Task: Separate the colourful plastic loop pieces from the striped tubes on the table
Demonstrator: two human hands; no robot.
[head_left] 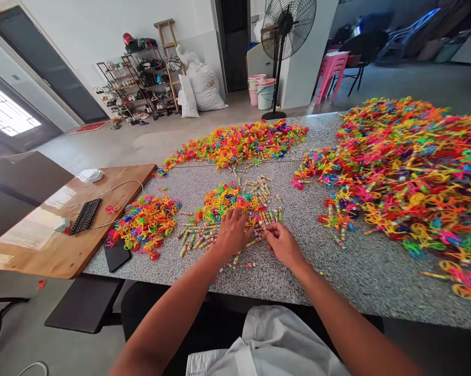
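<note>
My left hand point(233, 230) lies palm down, fingers stretched out, over the near edge of a small heap of bright plastic pieces point(223, 201). Under and around it are many thin, colourfully patterned tubes point(196, 237), some in loose rows; what lies beneath the palm is hidden. Just to the right, my right hand point(284, 244) is closed in a pinch at the end of a small patterned tube point(263, 230). More such tubes point(263, 188) are scattered beyond the hands, and a few lie close to the table's near edge.
A very large heap of the same pieces point(415, 177) covers the table's right side; another heap point(243, 141) sits at the far edge. To the left are a smaller heap point(149, 222), a black phone point(116, 256), and a wooden board point(113, 183) with a keyboard point(85, 215). A fan point(285, 31) stands behind.
</note>
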